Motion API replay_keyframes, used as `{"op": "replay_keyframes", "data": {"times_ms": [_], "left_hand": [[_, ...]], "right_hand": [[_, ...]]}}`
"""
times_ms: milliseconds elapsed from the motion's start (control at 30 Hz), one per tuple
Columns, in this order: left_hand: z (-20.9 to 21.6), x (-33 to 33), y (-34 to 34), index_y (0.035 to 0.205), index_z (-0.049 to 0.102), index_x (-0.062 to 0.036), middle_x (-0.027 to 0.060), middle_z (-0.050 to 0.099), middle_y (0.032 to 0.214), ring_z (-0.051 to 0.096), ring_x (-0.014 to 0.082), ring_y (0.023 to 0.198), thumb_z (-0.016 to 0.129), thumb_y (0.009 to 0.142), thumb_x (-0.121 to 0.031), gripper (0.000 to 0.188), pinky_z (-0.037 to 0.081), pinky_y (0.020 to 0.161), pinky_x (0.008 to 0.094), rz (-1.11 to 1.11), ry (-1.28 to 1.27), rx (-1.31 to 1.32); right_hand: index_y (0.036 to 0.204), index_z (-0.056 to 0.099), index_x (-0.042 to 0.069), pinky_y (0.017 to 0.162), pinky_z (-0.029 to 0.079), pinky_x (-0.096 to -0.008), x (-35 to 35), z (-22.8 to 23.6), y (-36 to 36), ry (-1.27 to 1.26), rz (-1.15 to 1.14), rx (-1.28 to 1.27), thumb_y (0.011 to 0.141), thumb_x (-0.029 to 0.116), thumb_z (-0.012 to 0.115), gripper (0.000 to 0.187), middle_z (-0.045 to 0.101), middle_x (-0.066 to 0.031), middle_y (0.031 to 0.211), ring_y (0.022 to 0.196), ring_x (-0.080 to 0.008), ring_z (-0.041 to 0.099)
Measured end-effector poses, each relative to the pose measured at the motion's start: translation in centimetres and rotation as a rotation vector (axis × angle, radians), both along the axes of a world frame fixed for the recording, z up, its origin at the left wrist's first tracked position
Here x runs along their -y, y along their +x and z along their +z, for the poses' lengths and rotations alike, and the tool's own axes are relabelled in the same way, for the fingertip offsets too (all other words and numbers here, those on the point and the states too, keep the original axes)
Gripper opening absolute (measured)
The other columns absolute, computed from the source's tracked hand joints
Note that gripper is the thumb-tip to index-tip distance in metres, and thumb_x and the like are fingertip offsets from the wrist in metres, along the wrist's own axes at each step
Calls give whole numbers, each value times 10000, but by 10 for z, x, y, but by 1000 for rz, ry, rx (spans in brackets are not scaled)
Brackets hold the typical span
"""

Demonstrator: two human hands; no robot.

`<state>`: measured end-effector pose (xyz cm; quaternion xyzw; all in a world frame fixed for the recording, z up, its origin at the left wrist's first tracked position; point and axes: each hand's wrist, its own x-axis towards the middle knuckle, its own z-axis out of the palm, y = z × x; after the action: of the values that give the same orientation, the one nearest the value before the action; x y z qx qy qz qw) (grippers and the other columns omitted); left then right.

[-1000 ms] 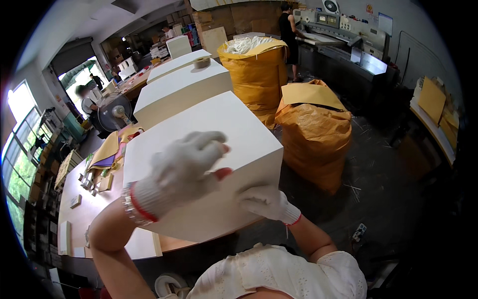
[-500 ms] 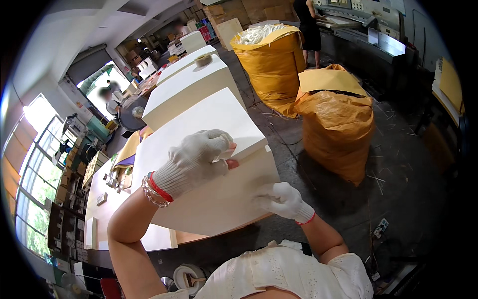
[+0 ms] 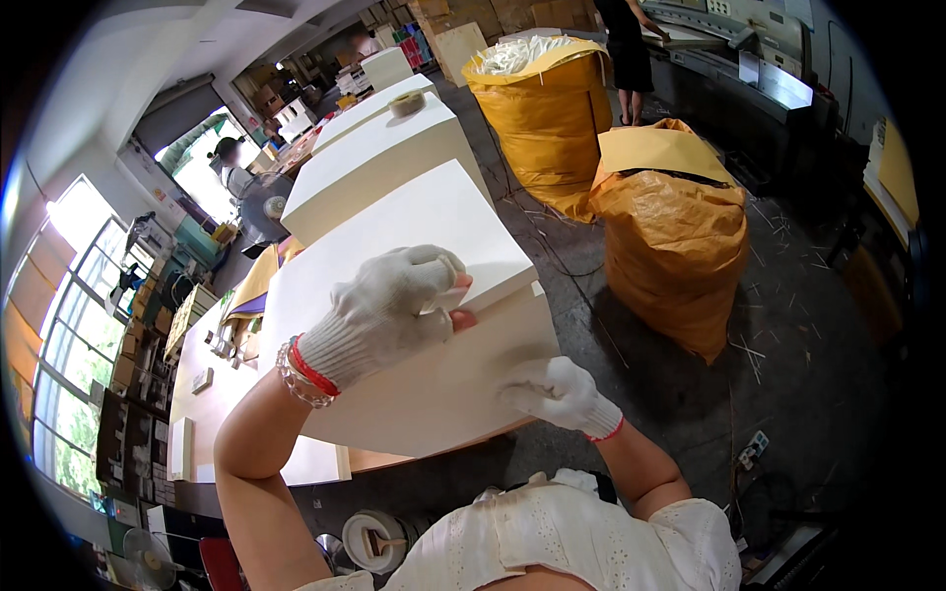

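A tall stack of large white paper sheets (image 3: 394, 222) lies on the table before me, its upper part stepped back from the broad sheets (image 3: 414, 404) nearer to me. My left hand (image 3: 389, 295), in a white knit glove with bare thumb and fingertips, is closed at the near edge of the upper part, fingers above and thumb below. My right hand (image 3: 557, 392), gloved too, is by the right edge of the nearer sheets. Its fingers are curled together and slightly blurred; what lies between them is hidden.
Further white stacks (image 3: 379, 163) stand behind, one bearing a tape roll (image 3: 406, 103). Two large orange sacks (image 3: 675, 251) stand on the floor to the right, the farther holding paper strips (image 3: 522, 54). A bucket with a brush (image 3: 374, 542) is below. A person (image 3: 626, 49) works at a machine.
My left hand stays at the edge of the stack. The right hand shifts only slightly at the sheets' edge. The view tilts a little, and a distant person at the left has moved.
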<state>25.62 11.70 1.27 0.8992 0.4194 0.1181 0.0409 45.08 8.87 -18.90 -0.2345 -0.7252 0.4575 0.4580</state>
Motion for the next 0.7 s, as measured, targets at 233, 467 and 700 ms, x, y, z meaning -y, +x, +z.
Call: {"op": "replay_keyframes", "data": {"times_ms": [233,467,700], "left_hand": [[-1,-3,-2,985,680,-22,76,692,1047,678,233,932,812,736,-85,289,552,791,299,-38,-13,52],[-2,-3,-1,958,683,-17,82,698,1024,686,221,900,813,731,-93,272,553,760,293,-19,12,46],[9,4,-7,948,665,-78,61,695,915,690,239,783,764,721,-107,250,549,676,299,40,14,-18]], "right_hand": [[1000,701,5,712,521,-260,-1,-6,0,-17,-46,-1,852,49,695,154,705,-70,937,808,-143,662],[982,706,5,713,529,-279,1,-3,5,61,-128,93,813,54,726,177,700,-107,906,800,-188,679],[1059,647,26,798,535,-398,-3,101,31,913,-481,21,735,-1,700,329,657,-130,998,914,-315,655]]}}
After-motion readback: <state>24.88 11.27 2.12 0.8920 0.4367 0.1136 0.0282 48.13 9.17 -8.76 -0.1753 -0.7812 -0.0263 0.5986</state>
